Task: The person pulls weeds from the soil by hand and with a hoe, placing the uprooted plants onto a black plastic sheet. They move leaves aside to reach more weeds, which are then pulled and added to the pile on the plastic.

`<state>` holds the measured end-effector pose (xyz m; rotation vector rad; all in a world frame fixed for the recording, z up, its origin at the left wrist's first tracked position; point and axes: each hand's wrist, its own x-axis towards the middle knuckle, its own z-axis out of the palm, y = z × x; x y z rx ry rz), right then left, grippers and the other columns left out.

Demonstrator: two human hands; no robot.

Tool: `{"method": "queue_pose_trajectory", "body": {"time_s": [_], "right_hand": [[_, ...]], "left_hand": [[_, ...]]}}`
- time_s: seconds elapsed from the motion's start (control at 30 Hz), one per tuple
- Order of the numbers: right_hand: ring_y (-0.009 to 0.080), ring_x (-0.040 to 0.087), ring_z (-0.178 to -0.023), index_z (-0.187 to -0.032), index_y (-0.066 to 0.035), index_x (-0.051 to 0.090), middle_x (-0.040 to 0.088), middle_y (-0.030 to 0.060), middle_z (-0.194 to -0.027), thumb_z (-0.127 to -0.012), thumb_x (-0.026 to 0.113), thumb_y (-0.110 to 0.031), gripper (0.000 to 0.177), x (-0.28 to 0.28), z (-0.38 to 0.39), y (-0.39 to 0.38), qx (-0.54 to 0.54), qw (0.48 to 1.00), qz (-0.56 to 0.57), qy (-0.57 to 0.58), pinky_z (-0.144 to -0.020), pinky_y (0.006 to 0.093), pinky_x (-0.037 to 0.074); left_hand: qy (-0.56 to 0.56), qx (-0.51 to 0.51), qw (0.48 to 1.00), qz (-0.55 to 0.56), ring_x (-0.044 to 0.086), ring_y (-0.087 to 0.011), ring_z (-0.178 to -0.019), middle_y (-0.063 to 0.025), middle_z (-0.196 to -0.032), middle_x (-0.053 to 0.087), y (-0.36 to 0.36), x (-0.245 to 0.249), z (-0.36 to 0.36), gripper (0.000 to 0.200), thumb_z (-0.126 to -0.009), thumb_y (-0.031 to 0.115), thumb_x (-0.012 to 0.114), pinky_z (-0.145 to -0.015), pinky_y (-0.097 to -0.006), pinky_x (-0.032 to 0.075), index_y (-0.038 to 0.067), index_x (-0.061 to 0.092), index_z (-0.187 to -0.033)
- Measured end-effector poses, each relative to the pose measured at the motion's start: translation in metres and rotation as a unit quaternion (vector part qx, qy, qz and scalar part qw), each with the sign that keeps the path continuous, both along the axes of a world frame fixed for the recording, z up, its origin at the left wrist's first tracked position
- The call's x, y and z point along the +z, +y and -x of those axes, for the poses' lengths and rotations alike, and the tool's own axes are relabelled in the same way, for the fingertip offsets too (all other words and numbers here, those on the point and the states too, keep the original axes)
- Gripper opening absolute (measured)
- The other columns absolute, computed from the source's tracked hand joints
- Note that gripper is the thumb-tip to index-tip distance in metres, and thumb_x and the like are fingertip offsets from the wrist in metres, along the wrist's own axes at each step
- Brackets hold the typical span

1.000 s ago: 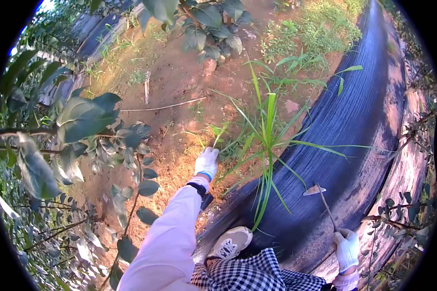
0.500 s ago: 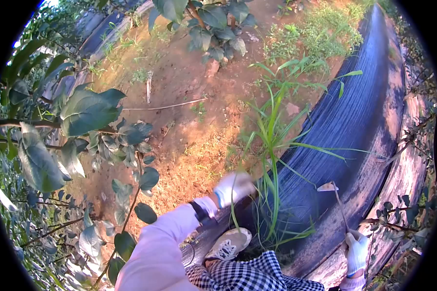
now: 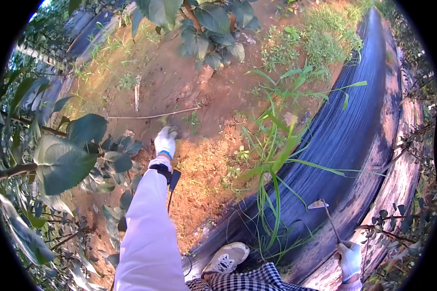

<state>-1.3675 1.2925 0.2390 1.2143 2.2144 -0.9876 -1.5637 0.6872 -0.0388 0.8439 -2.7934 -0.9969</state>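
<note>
My left hand (image 3: 165, 141), in a white glove, reaches out over the bare soil (image 3: 199, 160), close to a thin dry stick (image 3: 155, 116). Its fingers point away and are blurred, so whether they hold anything is unclear. At the lower right my right hand (image 3: 349, 259), also gloved, is closed round the handle of a small hoe (image 3: 331, 220). The hoe's pale blade (image 3: 318, 204) hangs over the black plastic sheet (image 3: 340, 140). Tall grass (image 3: 272, 169) rises between my hands, beside the sheet's edge.
Leafy branches (image 3: 65, 160) crowd the left side, and another leafy plant (image 3: 213, 29) stands at the top. Low weeds (image 3: 325, 41) grow at the upper right. My shoe (image 3: 226, 258) and checkered cloth (image 3: 255, 280) are at the bottom. Twigs reach in from the right.
My left hand has moved up and left, from beside the tall grass to over the soil near the stick. The right hand and hoe have shifted slightly down and left in view.
</note>
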Motion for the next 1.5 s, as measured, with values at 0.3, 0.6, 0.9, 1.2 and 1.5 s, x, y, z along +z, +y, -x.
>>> {"method": "queue_pose_trajectory", "body": {"time_s": [0.3, 0.6, 0.9, 1.2, 1.5], "right_hand": [[0.0084, 0.044, -0.042, -0.101, 0.004, 0.066, 0.056, 0.0044, -0.058, -0.087, 0.058, -0.013, 0.024, 0.001, -0.013, -0.015, -0.019, 1.000, -0.004, -0.016, -0.038, 0.0230, 0.030], [0.0038, 0.039, -0.050, -0.131, -0.006, 0.051, 0.046, -0.0053, -0.067, -0.100, 0.047, -0.021, 0.035, -0.083, -0.117, -0.039, -0.143, 0.976, 0.062, 0.154, -0.041, 0.0215, 0.030], [0.0147, 0.061, -0.078, -0.118, 0.006, 0.058, 0.066, 0.0109, -0.089, -0.090, 0.062, -0.010, 0.033, -0.088, -0.074, -0.091, -0.029, 0.997, 0.063, 0.038, -0.072, 0.0271, 0.050], [0.0190, 0.065, -0.089, -0.111, 0.006, 0.062, 0.068, 0.0116, -0.093, -0.072, 0.076, -0.018, 0.048, 0.086, 0.076, -0.137, 0.199, 0.917, 0.342, 0.058, -0.083, 0.0308, 0.051], [0.0195, 0.067, -0.087, -0.106, -0.002, 0.067, 0.070, 0.0118, -0.093, -0.061, 0.085, -0.026, 0.054, 0.109, 0.112, -0.220, 0.484, 0.795, 0.363, -0.039, -0.083, 0.0293, 0.051]], "left_hand": [[-0.078, -0.152, 0.977, 0.124, 0.062, -0.0325, -0.104, -0.0157, -0.113, 0.063, 0.057, -0.009, 0.050, 0.036, -0.078, 0.017, 0.072, -0.090, -0.0404, 0.048, 0.012, 0.063, -0.112], [0.058, 0.027, 0.998, -0.005, 0.063, -0.0265, -0.094, -0.0118, -0.100, 0.066, 0.009, -0.038, 0.025, 0.039, -0.081, 0.019, 0.071, -0.086, -0.0349, 0.049, 0.005, 0.061, -0.116], [-0.135, -0.096, 0.968, 0.190, 0.062, -0.0368, -0.102, -0.0187, -0.107, 0.065, 0.058, 0.001, 0.053, 0.040, -0.080, 0.036, 0.070, -0.088, -0.0456, 0.050, 0.010, 0.063, -0.109], [-0.244, -0.148, 0.927, 0.244, 0.066, -0.0366, -0.097, -0.0179, -0.103, 0.069, 0.051, 0.006, 0.080, 0.036, -0.079, 0.036, 0.065, -0.088, -0.0458, 0.052, 0.011, 0.069, -0.104], [-0.227, -0.091, 0.930, 0.276, 0.066, -0.0357, -0.101, -0.0189, -0.108, 0.068, 0.048, -0.009, 0.083, 0.038, -0.079, 0.034, 0.067, -0.089, -0.0449, 0.052, 0.009, 0.066, -0.108]]}}
